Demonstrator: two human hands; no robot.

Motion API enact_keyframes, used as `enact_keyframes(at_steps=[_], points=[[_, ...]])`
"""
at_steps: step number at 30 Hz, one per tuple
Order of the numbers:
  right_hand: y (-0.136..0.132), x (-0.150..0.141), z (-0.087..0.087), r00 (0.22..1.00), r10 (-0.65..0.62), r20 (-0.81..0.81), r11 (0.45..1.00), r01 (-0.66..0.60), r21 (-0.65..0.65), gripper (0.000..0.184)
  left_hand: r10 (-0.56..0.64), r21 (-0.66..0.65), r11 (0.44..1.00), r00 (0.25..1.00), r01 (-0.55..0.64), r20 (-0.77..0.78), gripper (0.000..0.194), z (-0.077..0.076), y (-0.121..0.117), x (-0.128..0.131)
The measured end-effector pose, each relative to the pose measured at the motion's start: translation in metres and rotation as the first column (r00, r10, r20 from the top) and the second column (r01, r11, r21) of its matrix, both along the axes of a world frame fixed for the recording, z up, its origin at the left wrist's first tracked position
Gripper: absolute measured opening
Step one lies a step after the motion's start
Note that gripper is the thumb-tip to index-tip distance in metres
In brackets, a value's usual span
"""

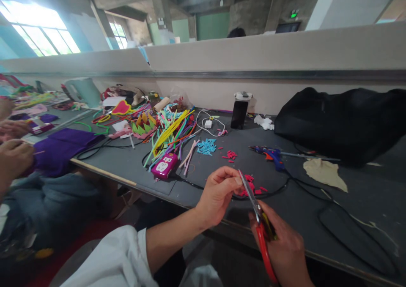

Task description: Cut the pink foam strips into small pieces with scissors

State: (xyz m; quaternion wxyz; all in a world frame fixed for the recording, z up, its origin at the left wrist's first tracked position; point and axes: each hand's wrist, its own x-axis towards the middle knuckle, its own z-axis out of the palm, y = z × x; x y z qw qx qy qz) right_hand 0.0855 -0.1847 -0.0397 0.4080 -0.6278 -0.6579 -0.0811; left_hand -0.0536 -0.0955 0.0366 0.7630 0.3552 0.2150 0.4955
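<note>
My right hand [282,240] grips a pair of scissors [264,247] by its red handles, blades pointing up and away from me. At the blade tips, my left hand [218,194] has its thumb and fingers pinched together. Whatever lies in that pinch is too small or hidden to make out. Just behind the blades, short red pieces [258,191] are heaped on the dark table, partly covered by my hand and the scissors. Farther back are a few more red pieces [231,155] and a pile of short light-blue pieces [207,146].
A blue glue gun [275,158] trails a black cable on the right, near a beige scrap [325,173] and a black bag [339,122]. Left of centre lie a purple box [165,165] and coloured fuzzy stems [171,132]. A phone [239,114] stands behind. Another person's hands [14,151] are far left.
</note>
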Motion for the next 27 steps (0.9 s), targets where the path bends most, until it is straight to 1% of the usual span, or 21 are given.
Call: enact_keyframes(at_steps=[3, 5, 10, 16, 20, 27], points=[[0.0009, -0.0015, 0.0014, 1.0, -0.006, -0.003, 0.998, 0.007, 0.055, 0.03, 0.006, 0.019, 1.0, 1.0, -0.006, -0.003, 0.012, -0.0014, 0.0004, 0.0001], [0.0011, -0.002, 0.0024, 1.0, -0.013, -0.01, 0.998, 0.013, 0.062, 0.029, 0.012, 0.034, 0.999, 1.0, -0.011, -0.007, 0.013, -0.0023, 0.0008, 0.0], [-0.0006, -0.0005, 0.0005, 1.0, 0.002, -0.027, 1.0, -0.002, 0.004, 0.03, 0.01, 0.035, 0.999, 1.0, -0.01, -0.016, 0.014, -0.0029, 0.0009, -0.0001], [-0.0014, 0.0004, -0.005, 1.0, -0.012, 0.006, 1.0, 0.012, 0.004, 0.032, 0.003, 0.021, 1.0, 1.0, -0.003, -0.006, 0.011, -0.0019, -0.0002, 0.0], [-0.002, 0.001, -0.006, 1.0, -0.01, 0.026, 1.0, 0.01, -0.009, 0.032, 0.004, 0.037, 0.999, 1.0, -0.004, 0.008, 0.009, -0.0022, -0.0002, 0.0], [-0.0026, 0.0022, -0.0025, 1.0, 0.012, 0.014, 1.0, -0.012, -0.015, 0.029, 0.0, 0.055, 0.999, 1.0, -0.001, 0.018, 0.007, -0.004, 0.0005, -0.0002]])
